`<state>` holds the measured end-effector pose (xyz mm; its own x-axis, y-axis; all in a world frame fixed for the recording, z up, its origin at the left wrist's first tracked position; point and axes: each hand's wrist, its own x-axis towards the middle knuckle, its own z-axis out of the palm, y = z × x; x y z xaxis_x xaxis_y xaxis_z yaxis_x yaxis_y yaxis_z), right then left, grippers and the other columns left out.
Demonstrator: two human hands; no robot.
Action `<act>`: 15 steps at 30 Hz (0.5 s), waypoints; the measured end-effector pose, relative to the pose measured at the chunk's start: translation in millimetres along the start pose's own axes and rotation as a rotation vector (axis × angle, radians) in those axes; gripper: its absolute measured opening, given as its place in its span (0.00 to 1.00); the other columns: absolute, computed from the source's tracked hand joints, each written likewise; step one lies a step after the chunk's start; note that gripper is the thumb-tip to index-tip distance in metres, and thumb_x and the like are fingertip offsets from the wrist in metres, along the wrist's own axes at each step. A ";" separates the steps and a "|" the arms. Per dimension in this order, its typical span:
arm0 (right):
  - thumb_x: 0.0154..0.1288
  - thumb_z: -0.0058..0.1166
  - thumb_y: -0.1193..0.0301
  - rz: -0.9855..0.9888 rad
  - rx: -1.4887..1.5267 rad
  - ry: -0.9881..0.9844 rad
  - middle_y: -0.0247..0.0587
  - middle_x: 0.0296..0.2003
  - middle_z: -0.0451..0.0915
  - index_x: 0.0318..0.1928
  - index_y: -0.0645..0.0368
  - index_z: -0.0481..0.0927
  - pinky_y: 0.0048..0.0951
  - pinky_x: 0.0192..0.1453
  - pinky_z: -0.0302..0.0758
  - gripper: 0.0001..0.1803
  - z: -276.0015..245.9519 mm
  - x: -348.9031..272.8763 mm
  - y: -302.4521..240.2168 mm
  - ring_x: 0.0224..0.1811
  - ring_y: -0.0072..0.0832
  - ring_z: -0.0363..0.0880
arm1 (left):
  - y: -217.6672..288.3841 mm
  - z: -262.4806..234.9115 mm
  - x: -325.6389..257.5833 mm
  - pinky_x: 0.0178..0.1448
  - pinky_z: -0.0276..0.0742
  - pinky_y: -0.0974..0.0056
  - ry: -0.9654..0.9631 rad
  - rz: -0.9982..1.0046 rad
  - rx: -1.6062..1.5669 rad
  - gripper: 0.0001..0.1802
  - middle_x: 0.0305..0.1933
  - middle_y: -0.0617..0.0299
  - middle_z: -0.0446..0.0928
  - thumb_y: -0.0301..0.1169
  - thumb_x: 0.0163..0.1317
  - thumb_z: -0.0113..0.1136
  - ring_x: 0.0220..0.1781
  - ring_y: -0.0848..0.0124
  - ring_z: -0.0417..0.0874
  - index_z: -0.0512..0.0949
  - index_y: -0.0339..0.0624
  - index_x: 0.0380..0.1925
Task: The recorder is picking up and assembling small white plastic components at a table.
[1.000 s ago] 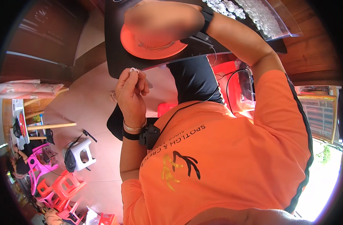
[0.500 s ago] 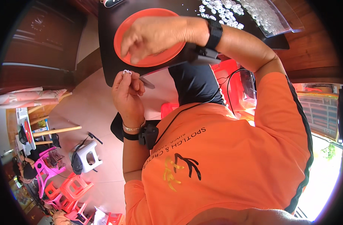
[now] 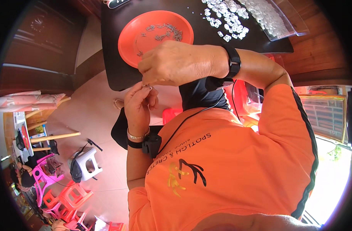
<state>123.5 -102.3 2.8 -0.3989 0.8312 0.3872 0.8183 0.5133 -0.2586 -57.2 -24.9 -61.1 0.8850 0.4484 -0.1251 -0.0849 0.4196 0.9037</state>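
Precariously Pinched: A Small White Piece Held Beyond the Table Edge

The small white piece [image 3: 149,88] was gripped by the very tips of the left hand [image 3: 137,106], with thumb and fingers drawn narrowly together. Above it, the right hand [image 3: 170,63] was curled over, its fingers bent close to the piece; whether anything was held in them could not be told, nor whether the piece was being touched.

A drop was judged the likeliest mishap. Little surface was covered by the pinch, so the piece could be flicked loose by a push from the right fingers, and it would probably be lost on the floor [image 3: 106,100], since no table [image 3: 206,36] appeared to be spread beneath it. The orange plate [image 3: 129,38] was partly overlapped in view by the right hand; if its rim were knocked, the loose metal pins [image 3: 172,32] could be scattered.

As for looks, only a pale, rounded, loop-like end was shown; the rest was hidden by fingers. More white pieces [image 3: 231,17] were strewn beyond the right wrist, flat and rounded, with dark openings seen in several, and others were heaped in a clear tray [image 3: 285,37].
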 end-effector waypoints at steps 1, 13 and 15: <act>0.52 0.54 0.70 0.031 -0.008 -0.030 0.37 0.27 0.76 0.24 0.57 0.78 0.40 0.31 0.75 0.05 -4.6 3.8 1.9 0.32 0.37 0.78 | -0.3 1.0 -0.6 0.24 0.57 0.72 0.014 -0.005 -0.006 0.14 0.19 0.64 0.65 0.33 0.65 0.46 0.19 0.75 0.66 0.69 0.37 0.22; 0.50 0.51 0.74 0.153 -0.210 -0.189 0.49 0.28 0.80 0.27 0.62 0.80 0.40 0.34 0.74 0.06 -1.4 56.4 100.5 0.32 0.46 0.78 | -4.2 -2.2 -5.4 0.24 0.58 0.72 0.106 0.124 -0.102 0.12 0.19 0.65 0.63 0.30 0.68 0.45 0.19 0.76 0.63 0.66 0.40 0.24; 0.49 0.50 0.73 0.059 -0.439 -0.253 0.49 0.23 0.78 0.24 0.62 0.80 0.41 0.32 0.73 0.07 -3.6 63.9 91.4 0.30 0.47 0.78 | -6.6 -5.4 -6.2 0.25 0.59 0.72 0.103 0.122 -0.094 0.11 0.20 0.65 0.63 0.31 0.68 0.45 0.20 0.76 0.64 0.66 0.40 0.25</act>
<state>174.3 -3.1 7.1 -0.3899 0.9098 0.1424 0.9175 0.3707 0.1441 -64.6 -26.2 -68.5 0.8145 0.5768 -0.0624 -0.2352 0.4266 0.8733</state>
